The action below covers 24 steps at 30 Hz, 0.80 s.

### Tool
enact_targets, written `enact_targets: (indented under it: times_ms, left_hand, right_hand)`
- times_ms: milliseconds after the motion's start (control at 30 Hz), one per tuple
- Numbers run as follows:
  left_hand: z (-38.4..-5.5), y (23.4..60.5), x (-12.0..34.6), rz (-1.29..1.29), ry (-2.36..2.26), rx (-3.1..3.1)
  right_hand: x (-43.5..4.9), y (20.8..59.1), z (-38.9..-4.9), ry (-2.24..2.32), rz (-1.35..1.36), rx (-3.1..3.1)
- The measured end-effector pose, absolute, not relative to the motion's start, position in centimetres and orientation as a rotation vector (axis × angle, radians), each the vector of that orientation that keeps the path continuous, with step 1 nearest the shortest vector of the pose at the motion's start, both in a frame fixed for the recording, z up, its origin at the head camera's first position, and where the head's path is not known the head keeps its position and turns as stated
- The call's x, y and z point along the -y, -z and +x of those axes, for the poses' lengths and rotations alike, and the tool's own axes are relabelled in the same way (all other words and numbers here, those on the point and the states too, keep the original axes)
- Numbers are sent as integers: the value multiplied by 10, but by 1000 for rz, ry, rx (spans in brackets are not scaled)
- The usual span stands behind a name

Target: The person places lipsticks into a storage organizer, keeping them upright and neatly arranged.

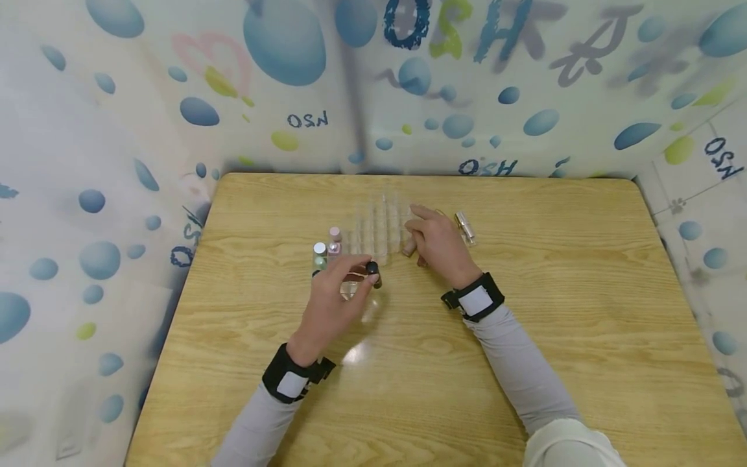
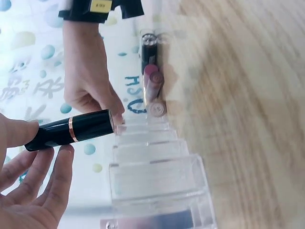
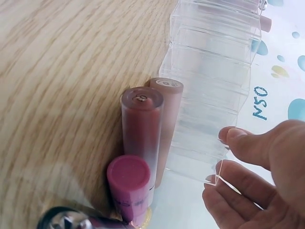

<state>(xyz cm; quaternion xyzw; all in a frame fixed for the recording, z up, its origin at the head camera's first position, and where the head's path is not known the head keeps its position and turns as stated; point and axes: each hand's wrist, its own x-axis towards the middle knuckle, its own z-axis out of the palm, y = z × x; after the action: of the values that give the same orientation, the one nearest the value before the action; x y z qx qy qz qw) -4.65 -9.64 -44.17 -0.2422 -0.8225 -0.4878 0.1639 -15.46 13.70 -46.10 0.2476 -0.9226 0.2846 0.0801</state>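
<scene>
The pale sleeve [image 1: 574, 444] on the person's right arm lies nearest the head camera, on the person's side of a clear stepped organizer [image 3: 207, 109] that stands on the wood-grained surface [image 1: 583, 272]. Also on that near side, the left hand [image 1: 335, 295] holds a black tube [image 2: 93, 126] with a copper-coloured band, its fingers gripping it between thumb and fingertips just in front of the organizer and apart from it.

The right hand [image 1: 440, 243] is at the organizer's right end, the fingers bent round its edge with the thumb on the other side, pinching the clear wall.

Just beside that same end of the organizer is a taupe tube [image 3: 167, 112], with a reddish-brown tube [image 3: 140, 126] next to it. Farther from the organizer in this row come a pink-capped tube [image 3: 128, 179] and a dark tube [image 2: 149, 55] with a studded, glassy top.

At the organizer's left end are a white-capped bottle [image 1: 320, 250] and a pink-capped bottle [image 1: 334, 241]; whether they sit in its compartments cannot be told. Behind the organizer rises a sheet [image 1: 283, 42] printed with blue drops.
</scene>
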Motion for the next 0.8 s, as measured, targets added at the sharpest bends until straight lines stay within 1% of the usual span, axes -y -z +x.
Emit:
enact_targets:
  times_ms: [567,800]
  left_hand:
    - [-59,430,134,-557,1281,2319]
    - [-62,431,145,-495,1249,2331]
  right_hand:
    - [-134,461,-155,-852,744,2760]
    - [-135,458,-154,-867,743,2780]
